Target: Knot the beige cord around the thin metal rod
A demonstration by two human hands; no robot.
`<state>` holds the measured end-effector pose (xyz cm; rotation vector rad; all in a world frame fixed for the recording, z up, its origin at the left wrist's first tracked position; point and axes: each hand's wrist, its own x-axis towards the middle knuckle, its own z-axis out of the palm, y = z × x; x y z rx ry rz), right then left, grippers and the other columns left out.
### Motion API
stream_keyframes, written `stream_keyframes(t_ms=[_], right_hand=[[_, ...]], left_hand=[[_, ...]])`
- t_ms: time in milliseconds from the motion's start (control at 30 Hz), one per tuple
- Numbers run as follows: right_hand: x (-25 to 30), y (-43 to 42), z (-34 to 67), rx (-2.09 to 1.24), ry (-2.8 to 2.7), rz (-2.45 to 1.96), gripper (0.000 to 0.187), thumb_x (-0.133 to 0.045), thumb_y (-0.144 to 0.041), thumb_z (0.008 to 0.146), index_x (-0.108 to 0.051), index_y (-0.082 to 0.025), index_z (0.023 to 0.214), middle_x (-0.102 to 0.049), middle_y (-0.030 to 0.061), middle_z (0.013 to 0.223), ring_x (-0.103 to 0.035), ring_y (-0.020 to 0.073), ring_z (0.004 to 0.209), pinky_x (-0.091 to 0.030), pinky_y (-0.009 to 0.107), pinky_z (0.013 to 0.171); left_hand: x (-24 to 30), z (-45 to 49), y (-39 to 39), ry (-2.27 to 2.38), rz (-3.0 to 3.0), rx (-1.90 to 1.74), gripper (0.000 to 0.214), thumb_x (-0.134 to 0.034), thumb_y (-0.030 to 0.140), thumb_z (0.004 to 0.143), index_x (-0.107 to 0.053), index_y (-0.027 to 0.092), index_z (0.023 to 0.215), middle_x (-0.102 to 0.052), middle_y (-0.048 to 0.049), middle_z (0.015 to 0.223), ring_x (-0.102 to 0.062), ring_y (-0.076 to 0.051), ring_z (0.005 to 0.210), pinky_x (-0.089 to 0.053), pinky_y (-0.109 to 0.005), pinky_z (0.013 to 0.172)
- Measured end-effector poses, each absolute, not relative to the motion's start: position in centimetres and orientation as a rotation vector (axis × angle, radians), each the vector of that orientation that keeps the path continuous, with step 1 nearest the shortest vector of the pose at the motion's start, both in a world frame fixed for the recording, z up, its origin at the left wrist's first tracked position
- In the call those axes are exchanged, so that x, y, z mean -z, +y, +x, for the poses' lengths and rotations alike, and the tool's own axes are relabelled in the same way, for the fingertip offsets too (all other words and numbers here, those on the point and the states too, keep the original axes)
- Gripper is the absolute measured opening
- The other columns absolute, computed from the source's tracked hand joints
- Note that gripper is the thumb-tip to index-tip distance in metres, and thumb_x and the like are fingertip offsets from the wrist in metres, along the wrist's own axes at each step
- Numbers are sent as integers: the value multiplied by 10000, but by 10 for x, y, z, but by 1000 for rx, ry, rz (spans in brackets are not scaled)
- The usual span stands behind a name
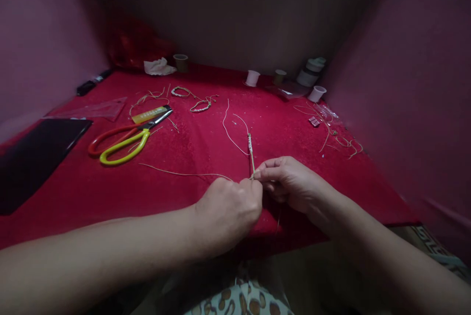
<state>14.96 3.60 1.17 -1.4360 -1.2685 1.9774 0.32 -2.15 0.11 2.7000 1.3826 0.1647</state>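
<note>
My left hand [230,212] and my right hand [289,182] meet near the front edge of a red-covered table [206,158]. Both are closed in a pinch on the near end of a thin braided cord [250,150]. The cord's knotted part runs away from my fingertips. Loose pale strands trail from it: one to the left across the cloth [176,172], others curling toward the table's middle [230,131].
Scissors with red and yellow handles [125,141] lie at the left, beside a dark flat board [33,158]. Two finished braided loops [193,99] lie farther back. Small white cups [252,78], tape rolls [311,72] and cord scraps [338,138] sit at the back right.
</note>
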Motion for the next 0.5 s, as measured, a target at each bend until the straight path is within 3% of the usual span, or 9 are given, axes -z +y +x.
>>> stream_keyframes(t_ms=[200,333,500], right_hand=[[-10,36,153,-1927,-1342,-1367,158,-651,-165,642,-524,-140,554,-400,-70,421,-256,17,337,-116,196,352],[-9,34,152,-1914,-1352,-1350,145,-637,-162,635,-518,-140,554,-374,-78,416,-230,15,338,-101,202,357],[-9,35,151,-1899,-1366,-1346,118,-603,-143,616,-512,-145,541,-352,-82,404,-210,18,338,-92,203,354]], left_hand=[[-2,6,-26,1458,2847,-64,299,-277,48,815,-568,92,869,-586,-108,689,-575,-206,525,-384,-268,394],[-6,14,-42,1367,2788,-58,285,-330,49,798,-578,85,933,-592,-108,718,-567,-212,520,-403,-297,388],[-23,20,-83,906,2562,-177,167,-453,226,868,-609,184,912,-621,-88,840,-584,-152,657,-486,-268,527]])
